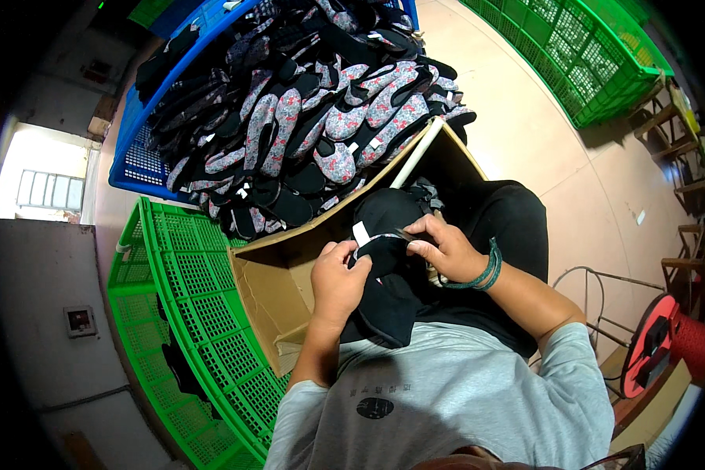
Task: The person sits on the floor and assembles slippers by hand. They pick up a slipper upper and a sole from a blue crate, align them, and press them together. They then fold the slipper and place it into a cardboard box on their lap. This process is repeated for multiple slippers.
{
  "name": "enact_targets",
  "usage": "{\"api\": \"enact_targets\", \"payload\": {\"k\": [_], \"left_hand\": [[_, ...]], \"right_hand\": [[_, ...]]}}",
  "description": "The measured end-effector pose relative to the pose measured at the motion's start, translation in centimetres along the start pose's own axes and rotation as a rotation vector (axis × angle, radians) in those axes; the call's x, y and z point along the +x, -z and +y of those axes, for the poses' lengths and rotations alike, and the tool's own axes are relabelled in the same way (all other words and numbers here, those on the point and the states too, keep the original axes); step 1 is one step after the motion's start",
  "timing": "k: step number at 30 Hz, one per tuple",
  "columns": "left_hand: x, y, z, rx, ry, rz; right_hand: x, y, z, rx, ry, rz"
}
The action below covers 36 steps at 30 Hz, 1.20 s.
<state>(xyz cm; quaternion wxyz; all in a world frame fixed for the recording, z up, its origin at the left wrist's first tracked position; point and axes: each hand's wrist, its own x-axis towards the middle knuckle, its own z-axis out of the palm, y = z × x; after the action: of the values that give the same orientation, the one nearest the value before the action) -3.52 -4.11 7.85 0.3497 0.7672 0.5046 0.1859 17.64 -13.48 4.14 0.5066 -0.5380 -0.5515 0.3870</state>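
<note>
A black cloth slipper (388, 294) lies over my lap, with a thin strip of floral print along its upper edge and a white tag (360, 233) sticking up. My left hand (337, 283) pinches that edge beside the tag between thumb and fingers. At the other end of the edge, my right hand (454, 251) is closed, thumb and forefinger brought together. A small dark tip shows at its fingertips, against the slipper; what it belongs to is too small to make out. A dark green cord bracelet circles my right wrist.
Ahead, a heap of floral and black slippers (341, 121) fills a blue crate (137, 153) and spills toward an open cardboard box (270, 290) by my legs. Green crates stand at left (219, 329) and far right (580, 66). A red round-ended object (650, 345) is at right.
</note>
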Motion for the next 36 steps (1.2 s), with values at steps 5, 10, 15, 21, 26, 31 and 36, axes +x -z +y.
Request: {"api": "enact_targets", "payload": {"k": [5,10,15,21,26,31,36], "left_hand": [[0.4,-0.5,1.0,0.059,-0.03,0.021],[0.4,-1.2,1.1,0.098,-0.095,0.077],[0.2,-1.2,1.8,0.156,-0.127,0.085],[0.1,-1.4,2.4,0.181,-0.13,0.081],[0.1,-1.5,2.5,0.185,-0.144,0.081],[0.3,-1.5,2.3,0.188,-0.15,0.074],[0.4,-1.5,2.2,0.187,-0.149,0.067]], "right_hand": [[-0.4,-1.5,0.5,-0.156,-0.04,-0.018],[-0.3,-2.1,1.0,-0.203,-0.037,0.042],[-0.2,-2.2,1.0,-0.227,-0.033,0.046],[0.0,-2.2,0.9,-0.264,-0.039,0.046],[0.0,-2.3,1.1,-0.283,-0.007,0.062],[0.0,-2.3,1.1,-0.302,0.002,0.066],[0.1,-2.3,1.0,-0.305,-0.012,0.063]]}}
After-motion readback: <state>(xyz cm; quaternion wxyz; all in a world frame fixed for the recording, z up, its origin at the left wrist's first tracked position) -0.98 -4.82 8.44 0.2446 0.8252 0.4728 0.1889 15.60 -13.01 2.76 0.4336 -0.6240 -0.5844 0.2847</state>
